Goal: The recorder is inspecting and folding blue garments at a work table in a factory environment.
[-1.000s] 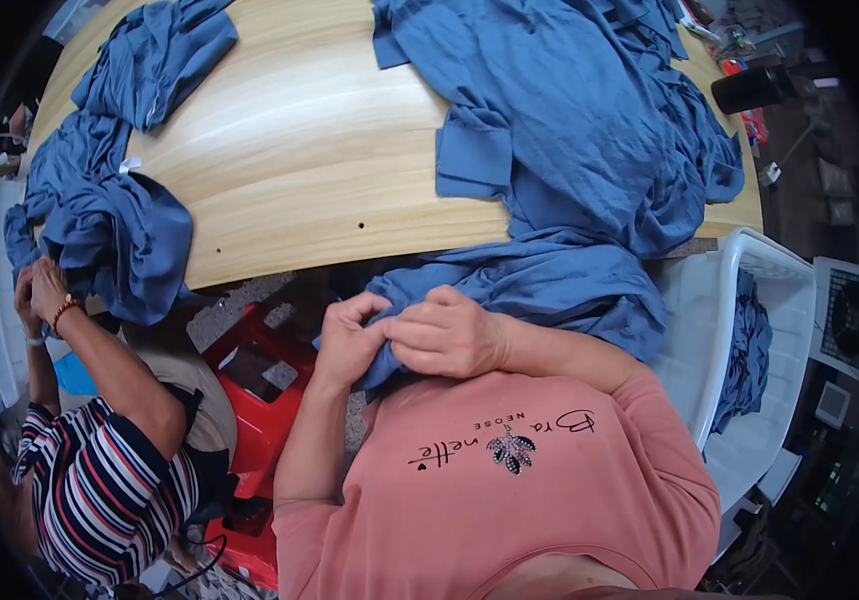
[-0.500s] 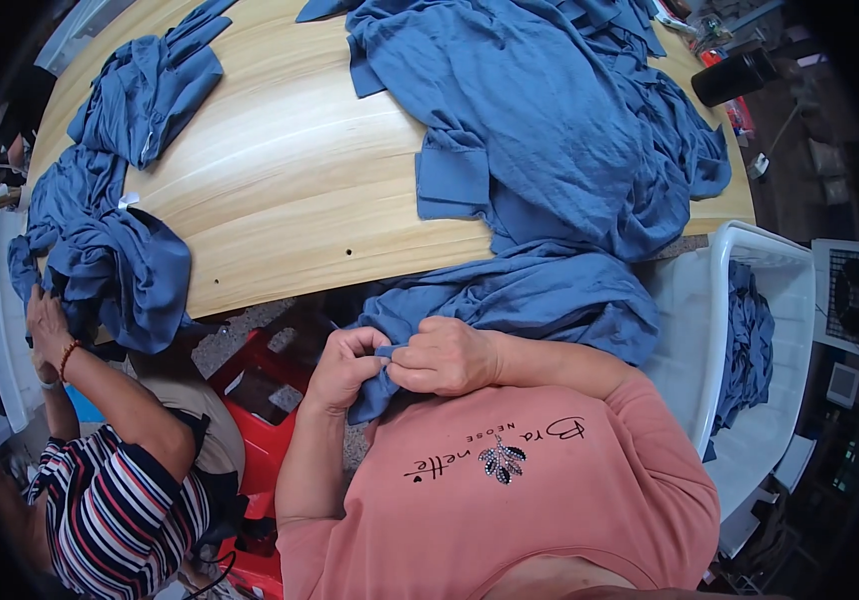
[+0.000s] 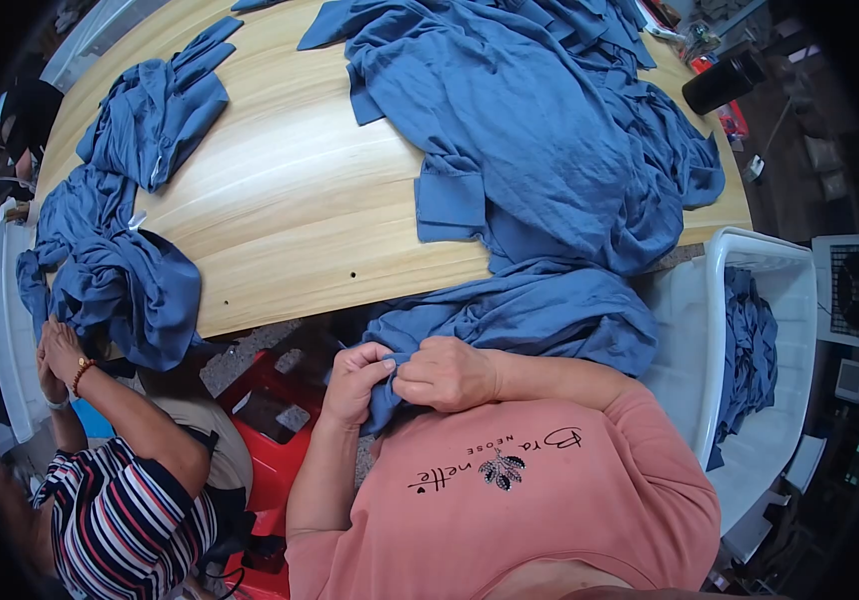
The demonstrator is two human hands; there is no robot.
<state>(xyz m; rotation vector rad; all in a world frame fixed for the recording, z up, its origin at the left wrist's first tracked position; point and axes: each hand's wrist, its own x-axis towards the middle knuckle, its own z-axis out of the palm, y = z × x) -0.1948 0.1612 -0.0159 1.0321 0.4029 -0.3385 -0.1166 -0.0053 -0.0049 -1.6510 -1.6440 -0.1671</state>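
Close in front of my chest, both my hands grip the edge of a blue garment [image 3: 550,318]. My left hand [image 3: 358,384] pinches the cloth between thumb and fingers. Right beside it my right hand [image 3: 450,373] is closed on the same edge, knuckles up, its fingertips partly hidden. From my hands the garment runs up over the near table edge. It joins or lies against a large heap of blue garments [image 3: 520,130] on the table; where one piece ends I cannot tell.
A pale wooden table [image 3: 300,210] spans the scene. On the left, a co-worker in a striped shirt [image 3: 135,510] handles other blue garments [image 3: 140,290]. A white bin [image 3: 795,400] with blue cloth stands at my right. A red stool [image 3: 275,410] sits left; a black bottle [image 3: 720,85] lies far right.
The whole view has shifted slightly, so the table sits lower in it. My fingers have shifted along the cloth edge, still gripping. The co-worker's hands have come closer together.
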